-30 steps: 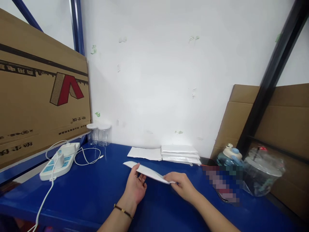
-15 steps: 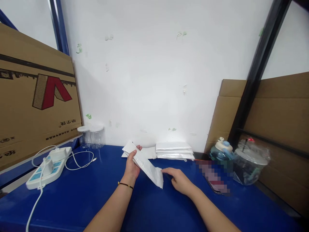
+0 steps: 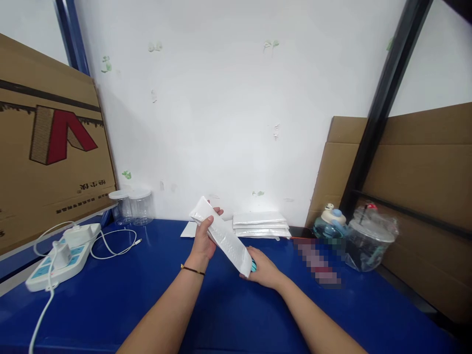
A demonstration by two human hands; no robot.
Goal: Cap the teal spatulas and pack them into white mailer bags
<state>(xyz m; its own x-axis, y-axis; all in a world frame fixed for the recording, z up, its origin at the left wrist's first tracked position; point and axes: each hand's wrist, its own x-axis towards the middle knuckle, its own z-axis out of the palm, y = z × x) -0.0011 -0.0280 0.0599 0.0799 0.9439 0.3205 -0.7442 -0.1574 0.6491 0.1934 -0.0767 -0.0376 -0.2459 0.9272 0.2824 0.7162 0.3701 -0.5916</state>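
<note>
A long, flat white packet (image 3: 224, 241) slants down to the right above the blue tabletop. My left hand (image 3: 205, 238) grips its upper part, thumb across the front and fingers behind. At the lower end, my right hand (image 3: 263, 268) is closed around the packet's edge, with its fingers partly hidden. A small teal thing (image 3: 253, 265) shows between that end and my right palm; its kind cannot be made out. Behind the packet, a stack of similar white packets (image 3: 261, 226) lies by the wall, and a flat white piece (image 3: 189, 229) lies to their left.
On the left are a white power strip (image 3: 62, 255) with a cable and two lidded clear jars (image 3: 140, 209). A teal bottle (image 3: 328, 223), a bagged tub (image 3: 368, 246) and a pixelated flat item (image 3: 317, 263) sit at right. Cardboard (image 3: 55, 147) flanks the table.
My right hand has gone from pointing a finger at the packet's lower end to closing around it. The teal thing has come into view there. The camera view has shifted slightly.
</note>
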